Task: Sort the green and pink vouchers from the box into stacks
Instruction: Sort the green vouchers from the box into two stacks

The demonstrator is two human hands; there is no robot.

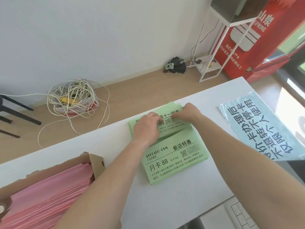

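Observation:
Two stacks of green vouchers lie on the white table (189,204). The far green stack (175,128) sits near the table's back edge, and both my hands are on it. My left hand (146,128) lies palm down on its left part with fingers bent. My right hand (188,112) grips its far right corner with curled fingers. The near green stack (175,159) lies flat just in front, overlapped by the far one. A cardboard box (97,162) at the lower left holds many pink vouchers (49,194) standing on edge.
A pale blue printed sheet (262,128) lies at the table's right. A keyboard corner (242,215) shows at the bottom right. On the floor behind are a box of tangled cord (74,100), a white rack (212,66) and a red cabinet (257,38).

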